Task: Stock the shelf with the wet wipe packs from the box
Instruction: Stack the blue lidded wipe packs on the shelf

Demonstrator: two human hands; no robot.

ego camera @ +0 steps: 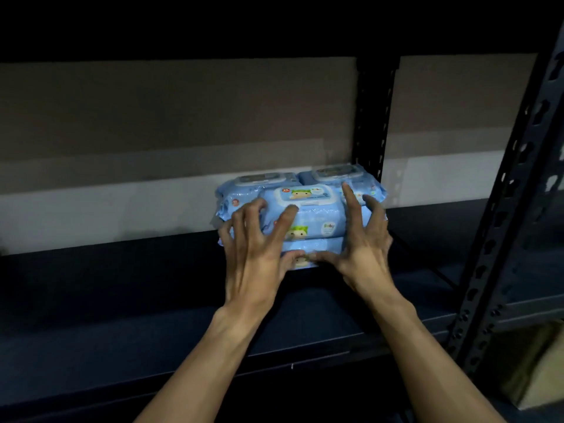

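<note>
One wide dark shelf (152, 300) fills your view, its board bare to the left, its slotted rear post (370, 117) standing just behind the stock; the wet wipe packs (308, 216) sit on that board at the back right, two lying flat behind and a front pile of at least two before them; a tan cardboard edge (534, 370) low at your far right may be the box, though you cannot be sure. Your left hand (253, 254) and right hand (366, 248) are both splayed over the front pile, neither closed round it; fingers lie on the top pack, thumbs (328, 257) meet against the front of the lower one. The risk, as I judge it: the film looks slick and the packs soft, so an uneven push could slide the top pack off the lower or skew the pile; push too far right and a corner may catch the post.
</note>
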